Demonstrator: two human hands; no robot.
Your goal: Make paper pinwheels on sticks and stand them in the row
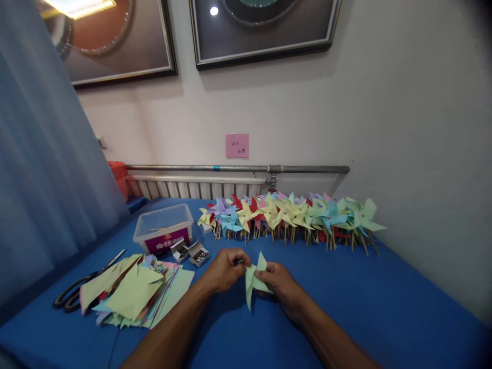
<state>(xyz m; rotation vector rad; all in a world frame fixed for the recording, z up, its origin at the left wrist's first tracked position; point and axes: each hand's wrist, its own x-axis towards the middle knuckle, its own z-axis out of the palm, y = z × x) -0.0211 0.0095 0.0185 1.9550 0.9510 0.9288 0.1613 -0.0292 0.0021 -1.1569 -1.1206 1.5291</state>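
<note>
A pale green paper pinwheel [250, 281] is held between my two hands above the blue table. My right hand [282, 287] is closed on its right side, thumb on top and the other fingers mostly hidden beneath. On the other side, the curled fingers of my left hand [228, 269] pinch the paper's left edge; whether they also hold something small I cannot make out. One blade points up and another hangs down. No stick shows on this pinwheel.
Finished pinwheels [284, 212] on sticks lie in a long row at the back. Cut paper sheets [134, 294] are piled at left beside scissors [82, 287]. Two small boxes of metal pins [199, 254] stand by a plastic tub [163, 225] with sticks. Pipes [238, 168] run along the wall.
</note>
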